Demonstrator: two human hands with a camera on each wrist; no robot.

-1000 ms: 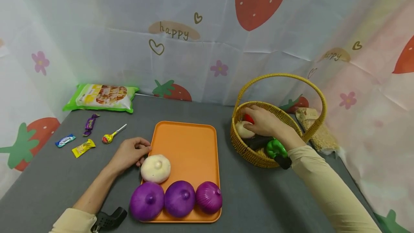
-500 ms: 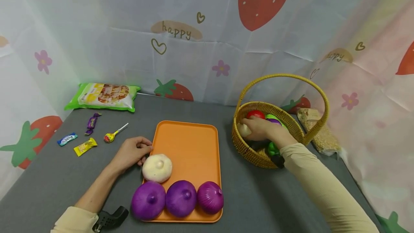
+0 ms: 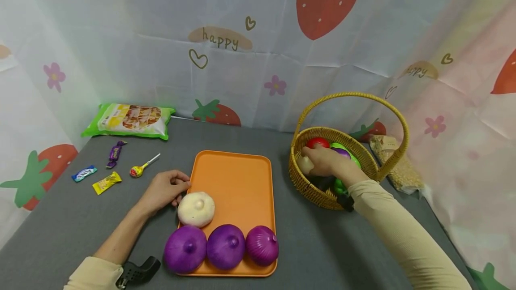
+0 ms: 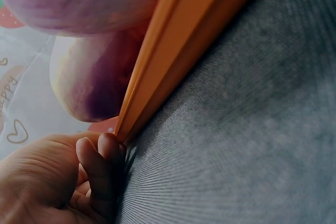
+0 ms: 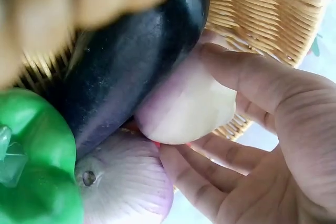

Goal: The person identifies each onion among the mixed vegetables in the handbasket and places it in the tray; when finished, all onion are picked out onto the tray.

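My right hand [image 3: 324, 160] reaches into the yellow wicker basket [image 3: 308, 191]. In the right wrist view its thumb and fingers grip a white onion-shaped vegetable [image 5: 191, 106] with a purple tinge. A dark eggplant [image 5: 139, 66], a ridged purple onion [image 5: 128, 174] and a green bell pepper [image 5: 31, 150] lie beside it. My left hand [image 3: 165, 189] pinches the left rim of the orange tray [image 3: 231, 173]. A white onion-shaped vegetable [image 3: 196, 209] sits on the tray. Along the near end stand two smooth purple onion-shaped ones [image 3: 185, 249] and a ridged purple onion [image 3: 262, 245].
Several wrapped candies [image 3: 106, 183] and a yellow lollipop [image 3: 137, 171] lie left of the tray. A green food packet [image 3: 129, 121] rests at the back left. A bag of grain [image 3: 397, 167] leans behind the basket, which also holds a red vegetable [image 3: 317, 142].
My right hand has sunk lower in the basket and closed round the white onion-shaped vegetable, uncovering the red one behind. The left hand stays at the tray's rim.
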